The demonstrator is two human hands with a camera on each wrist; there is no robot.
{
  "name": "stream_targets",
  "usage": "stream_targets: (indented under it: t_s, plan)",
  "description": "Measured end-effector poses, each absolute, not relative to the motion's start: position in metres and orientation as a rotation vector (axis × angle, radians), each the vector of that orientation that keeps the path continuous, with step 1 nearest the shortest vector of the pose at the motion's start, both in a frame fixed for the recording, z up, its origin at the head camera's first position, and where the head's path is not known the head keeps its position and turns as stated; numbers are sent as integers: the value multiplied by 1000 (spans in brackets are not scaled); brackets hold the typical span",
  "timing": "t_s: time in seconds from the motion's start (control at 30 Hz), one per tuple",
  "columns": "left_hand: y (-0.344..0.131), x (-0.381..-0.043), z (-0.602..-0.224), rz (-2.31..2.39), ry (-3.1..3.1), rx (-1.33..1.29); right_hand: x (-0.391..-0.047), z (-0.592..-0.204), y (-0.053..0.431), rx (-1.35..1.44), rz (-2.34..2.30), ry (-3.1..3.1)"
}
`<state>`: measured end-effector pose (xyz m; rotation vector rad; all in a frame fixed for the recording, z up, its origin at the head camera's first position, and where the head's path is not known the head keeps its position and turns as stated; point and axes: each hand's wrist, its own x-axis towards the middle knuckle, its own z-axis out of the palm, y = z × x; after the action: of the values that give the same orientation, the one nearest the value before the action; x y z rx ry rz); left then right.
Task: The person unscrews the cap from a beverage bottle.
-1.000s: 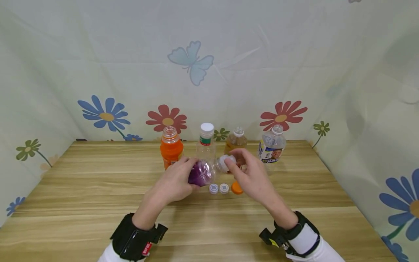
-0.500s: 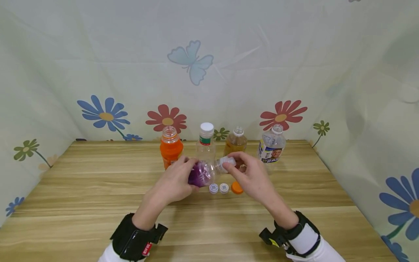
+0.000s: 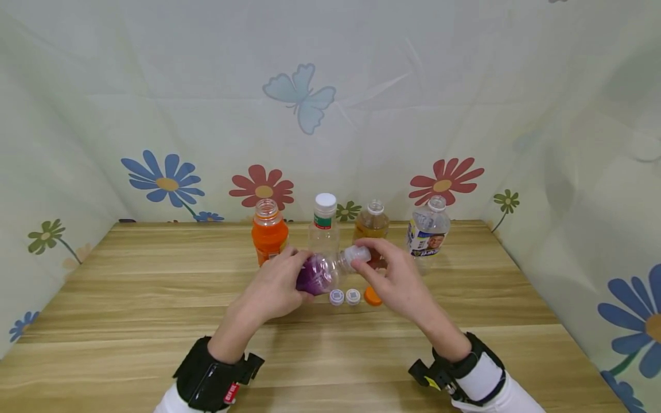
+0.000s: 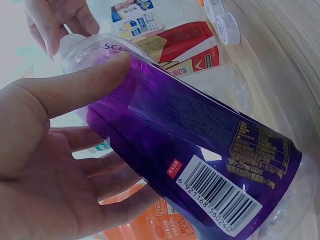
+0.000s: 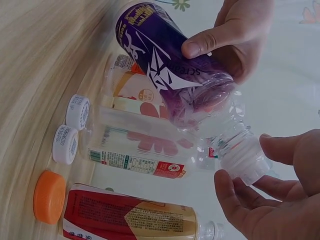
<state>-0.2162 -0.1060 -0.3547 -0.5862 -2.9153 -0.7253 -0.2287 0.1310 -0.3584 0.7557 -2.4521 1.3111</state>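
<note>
My left hand point(image 3: 279, 287) grips the body of a purple-labelled plastic bottle point(image 3: 318, 274), tilted on its side with the neck toward the right. In the left wrist view, the thumb lies across its purple label point(image 4: 170, 135). At the bottle's mouth sits a translucent whitish cap point(image 5: 243, 160). My right hand point(image 3: 400, 281) pinches this cap between thumb and fingers. Just below the bottle, two small white caps point(image 3: 344, 296) and an orange cap point(image 3: 373, 296) lie on the table, the orange one close to the right hand.
Behind the hands stand an uncapped orange bottle point(image 3: 269, 235), a clear bottle with a white cap point(image 3: 325, 202), an uncapped amber bottle point(image 3: 373, 223) and an uncapped clear bottle with a printed label point(image 3: 428, 232). A flowered cloth point(image 3: 330, 155) backs the wooden table point(image 3: 155, 298).
The right thumb and fingers have shifted slightly around the translucent cap. The left hand and the purple bottle have stayed almost in place.
</note>
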Motion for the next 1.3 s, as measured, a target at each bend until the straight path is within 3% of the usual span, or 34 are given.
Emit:
stream_targets:
  t_s: [0.8, 1.3]
  plan:
    - [-106, -215, -353, -742, -2902, -583, -227, -358, 131, 934, 1321, -2322]
    - [-107, -216, -354, -795, -2916, -570, -227, -358, 129, 766, 1282, -2402]
